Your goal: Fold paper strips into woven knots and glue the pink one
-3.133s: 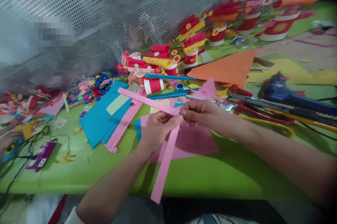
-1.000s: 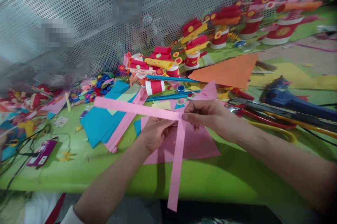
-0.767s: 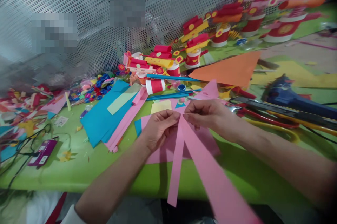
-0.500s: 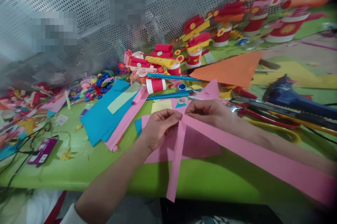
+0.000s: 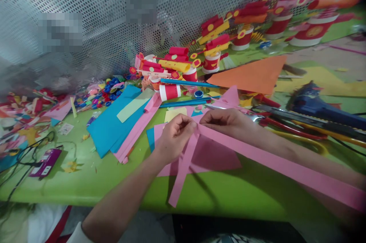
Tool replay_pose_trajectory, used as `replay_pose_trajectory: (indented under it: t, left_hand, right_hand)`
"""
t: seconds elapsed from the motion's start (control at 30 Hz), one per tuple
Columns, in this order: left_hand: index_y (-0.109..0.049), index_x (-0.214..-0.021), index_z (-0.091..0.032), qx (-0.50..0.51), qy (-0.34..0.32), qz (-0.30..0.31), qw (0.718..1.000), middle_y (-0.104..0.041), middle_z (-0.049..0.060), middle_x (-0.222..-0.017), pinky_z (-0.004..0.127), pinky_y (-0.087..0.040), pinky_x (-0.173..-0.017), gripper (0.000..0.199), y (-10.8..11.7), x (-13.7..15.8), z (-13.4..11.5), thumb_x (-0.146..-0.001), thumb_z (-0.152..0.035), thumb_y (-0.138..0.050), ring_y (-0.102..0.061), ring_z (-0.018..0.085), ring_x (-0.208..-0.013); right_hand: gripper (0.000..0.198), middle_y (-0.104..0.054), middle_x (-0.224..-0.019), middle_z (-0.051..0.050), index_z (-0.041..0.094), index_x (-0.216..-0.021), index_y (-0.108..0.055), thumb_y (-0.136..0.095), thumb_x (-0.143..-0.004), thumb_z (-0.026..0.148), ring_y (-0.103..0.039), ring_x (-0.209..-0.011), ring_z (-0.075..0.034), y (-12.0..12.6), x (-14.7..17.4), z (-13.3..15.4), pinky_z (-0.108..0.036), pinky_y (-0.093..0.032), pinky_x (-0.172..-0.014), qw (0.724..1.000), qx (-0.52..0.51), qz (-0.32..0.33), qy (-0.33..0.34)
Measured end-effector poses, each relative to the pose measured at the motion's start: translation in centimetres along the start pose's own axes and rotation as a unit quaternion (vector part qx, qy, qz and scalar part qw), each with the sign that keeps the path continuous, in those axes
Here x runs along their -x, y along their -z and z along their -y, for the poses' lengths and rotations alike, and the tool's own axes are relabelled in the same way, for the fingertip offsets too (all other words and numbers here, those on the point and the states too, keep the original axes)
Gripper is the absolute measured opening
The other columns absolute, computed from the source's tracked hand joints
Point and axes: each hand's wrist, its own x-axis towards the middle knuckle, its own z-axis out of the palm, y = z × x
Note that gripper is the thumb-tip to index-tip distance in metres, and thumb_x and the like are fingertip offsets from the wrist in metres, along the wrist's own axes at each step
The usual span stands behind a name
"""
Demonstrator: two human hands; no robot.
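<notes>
Two pink paper strips meet between my hands. My left hand [image 5: 175, 136] pinches them at the joint, thumb against curled fingers. From there a short pink strip [image 5: 183, 176] hangs down and leftward over the table's front edge. My right hand [image 5: 224, 121] grips the same meeting point from the right, fingertips close to those of the left. A long pink strip [image 5: 271, 155] runs from this point to the lower right, along my right forearm. Beneath the hands lies a pink paper sheet [image 5: 214, 155] on the green table [image 5: 114, 182]. The exact overlap is partly hidden by my fingertips.
Blue paper sheets [image 5: 105, 128] and folded pink strips [image 5: 134, 136] lie to the left. A blue glue gun [image 5: 323, 102] and scissors [image 5: 297, 130] are at the right. Red-and-white paper cups [image 5: 170, 92] with rolled-paper tops stand behind. A purple device [image 5: 45, 163] with cables lies far left.
The short strip's hanging end has swung left and slightly up. The long strip has tilted narrower. Both hands stay nearly in place, still pinching.
</notes>
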Motion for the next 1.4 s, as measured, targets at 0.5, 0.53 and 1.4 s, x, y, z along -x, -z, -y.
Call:
replay_pose_trajectory:
  t: [0.5,0.53,1.4]
  left_hand:
    - [-0.06,-0.088,-0.02,-0.098,-0.022,0.033,0.994,-0.06,0.001,-0.08,0.026,-0.041,-0.064,0.012,0.0,0.8,-1.0,-0.093,-0.03,-0.059,-0.054,0.014,-0.073]
    - [-0.06,-0.088,-0.02,-0.099,-0.021,0.037,0.994,-0.06,0.001,-0.08,0.026,-0.041,-0.064,0.011,0.0,0.9,-1.0,-0.093,-0.03,-0.059,-0.054,0.014,-0.072]
    - [-0.063,-0.081,-0.018,-0.17,-0.015,0.068,0.983,-0.062,0.0,-0.074,0.026,-0.039,-0.064,0.019,0.8,0.5,-0.9,-0.094,-0.03,-0.057,-0.054,0.013,-0.071]
  right_hand:
    - [0.034,-0.058,-0.061,0.0,0.023,-0.073,-0.076,-0.072,-0.08,0.056,-0.05,-0.056,-0.013,1.3,0.7,1.4,-0.026,-0.037,-0.049,0.996,0.048,0.074,-0.028]
    - [0.032,-0.059,-0.062,0.0,0.023,-0.076,-0.077,-0.072,-0.08,0.055,-0.049,-0.056,-0.012,1.3,0.7,1.1,-0.026,-0.035,-0.048,0.995,0.065,0.074,-0.03]
    - [0.032,-0.066,-0.074,-0.001,0.021,-0.084,-0.072,-0.067,-0.084,0.053,-0.056,-0.067,-0.016,0.6,0.4,0.6,-0.029,-0.041,-0.06,0.99,0.14,0.006,-0.011]
